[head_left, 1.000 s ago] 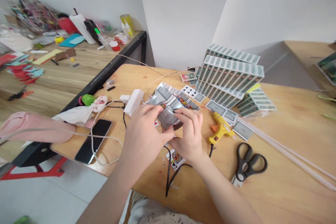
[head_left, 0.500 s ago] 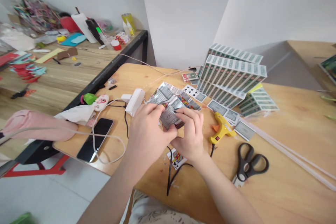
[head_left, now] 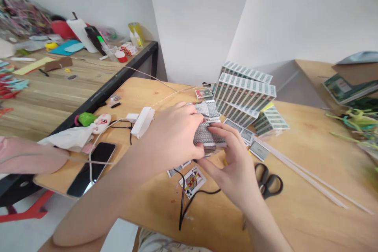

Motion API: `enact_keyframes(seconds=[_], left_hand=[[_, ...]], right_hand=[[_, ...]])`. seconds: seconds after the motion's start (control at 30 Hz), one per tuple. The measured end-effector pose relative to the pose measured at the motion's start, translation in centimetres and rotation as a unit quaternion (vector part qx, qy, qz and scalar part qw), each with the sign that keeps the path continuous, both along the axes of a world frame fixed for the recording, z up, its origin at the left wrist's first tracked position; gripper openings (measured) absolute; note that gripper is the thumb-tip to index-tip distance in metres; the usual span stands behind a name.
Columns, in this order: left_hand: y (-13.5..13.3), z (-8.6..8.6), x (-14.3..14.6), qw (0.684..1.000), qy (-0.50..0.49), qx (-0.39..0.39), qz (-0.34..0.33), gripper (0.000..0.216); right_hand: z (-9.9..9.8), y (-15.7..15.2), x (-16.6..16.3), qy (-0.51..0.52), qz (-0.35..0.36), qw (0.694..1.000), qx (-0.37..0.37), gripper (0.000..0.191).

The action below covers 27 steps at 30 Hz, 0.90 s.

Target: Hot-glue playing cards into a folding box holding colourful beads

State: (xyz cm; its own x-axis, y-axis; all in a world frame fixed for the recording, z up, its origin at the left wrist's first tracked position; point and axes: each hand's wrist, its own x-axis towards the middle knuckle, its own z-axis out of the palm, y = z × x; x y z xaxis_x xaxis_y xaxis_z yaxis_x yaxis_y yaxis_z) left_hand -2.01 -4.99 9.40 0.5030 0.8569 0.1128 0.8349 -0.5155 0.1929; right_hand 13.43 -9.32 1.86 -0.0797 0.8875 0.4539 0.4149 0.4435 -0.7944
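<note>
In the head view a piece made of folded playing cards, grey patterned backs outward, is held above the table. My left hand closes on its left side, thumb at the lower edge, and hides much of it. My right hand grips the right side, its fingers bent over the top. Under the hands lie a face-up jack card and a black cable. Only a sliver of the yellow glue gun shows behind my right hand. Black-handled scissors are partly covered by my right arm.
Stacked card boxes stand at the back, with loose cards before them. Clear glue sticks lie on the right. A phone, white power strip and pink bottle are left, beside a cluttered second table.
The view has swung to the right. My hands have turned the card piece and moved right over the glue gun, now mostly hidden. My left hand covers more of the piece.
</note>
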Motion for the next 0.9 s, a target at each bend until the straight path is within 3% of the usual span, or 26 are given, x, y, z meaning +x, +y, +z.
enact_keyframes(seconds=[0.1,0.17,0.33,0.6,0.9], left_hand=[[1.0,0.1,0.4,0.999,-0.002,-0.016,-0.041,0.016],[1.6,0.1,0.6,0.997,-0.015,-0.031,-0.064,0.016],[2.7,-0.1,0.6,0.993,-0.051,-0.055,-0.089,0.021],[2.7,0.4,0.5,0.992,-0.076,-0.065,-0.076,0.022],[3.3,0.2,0.5,0.988,-0.089,-0.088,-0.090,0.025]], right_hand=[[1.0,1.2,2.9,0.052,0.124,0.986,-0.096,0.044],[1.4,2.1,4.1,0.076,0.159,0.975,-0.136,0.039],[2.4,4.4,5.2,0.011,0.145,0.977,-0.157,0.036],[5.0,6.5,5.9,-0.163,0.180,0.965,-0.103,0.038],[5.2,7.0,5.7,-0.222,0.169,0.956,-0.096,0.042]])
